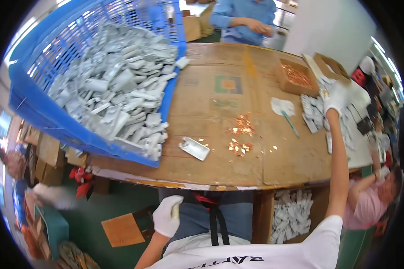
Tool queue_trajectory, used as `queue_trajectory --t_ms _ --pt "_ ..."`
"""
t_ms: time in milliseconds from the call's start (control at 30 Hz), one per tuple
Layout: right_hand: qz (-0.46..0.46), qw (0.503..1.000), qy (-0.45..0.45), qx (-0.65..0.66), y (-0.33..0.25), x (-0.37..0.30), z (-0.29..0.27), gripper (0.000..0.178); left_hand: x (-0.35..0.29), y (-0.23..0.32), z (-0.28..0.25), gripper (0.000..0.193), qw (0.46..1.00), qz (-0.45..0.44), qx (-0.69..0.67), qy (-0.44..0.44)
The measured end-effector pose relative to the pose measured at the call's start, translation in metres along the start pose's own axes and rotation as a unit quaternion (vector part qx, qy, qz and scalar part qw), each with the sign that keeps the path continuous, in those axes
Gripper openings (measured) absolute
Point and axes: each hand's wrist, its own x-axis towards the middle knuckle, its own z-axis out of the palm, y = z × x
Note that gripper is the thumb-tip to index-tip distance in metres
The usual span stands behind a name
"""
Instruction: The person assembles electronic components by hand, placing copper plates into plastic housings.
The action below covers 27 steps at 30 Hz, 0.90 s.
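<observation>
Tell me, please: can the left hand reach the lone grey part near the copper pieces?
Probably yes: the left hand would have to clear the edge of the table, but nothing covers the grey part.

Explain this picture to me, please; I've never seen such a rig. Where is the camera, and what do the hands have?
There is no machine: you see a person's left hand and right hand, both gloved in white. The one picture comes from a downward-looking fisheye camera on the head, so straight edges bend. On the cardboard-covered table lie a grey shell, loose copper-coloured bits and a teal pen-like tool; at left, a blue basket holds many grey pieces. The right hand is at another grey pile; the left is low by the lap. Whether either holds anything, I can't tell.
</observation>
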Motion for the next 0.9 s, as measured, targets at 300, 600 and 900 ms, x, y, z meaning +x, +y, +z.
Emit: queue_trajectory --t_ms 300,600,900 --pt "-0.326 0.702 -0.376 0.509 -0.445 -0.135 -0.066 0.053 -0.061 -0.051 -0.042 0.047 0.802 -0.345 0.199 -0.445" --pt "-0.247 0.698 -0.326 0.588 -0.483 -0.119 0.015 0.030 -0.045 -0.041 -0.066 0.024 0.968 -0.128 0.116 -0.184" --pt "-0.387 0.573 -0.602 0.399 -0.273 -0.183 -0.186 0.028 0.089 0.059 -0.026 0.065 0.987 0.129 0.095 -0.008"
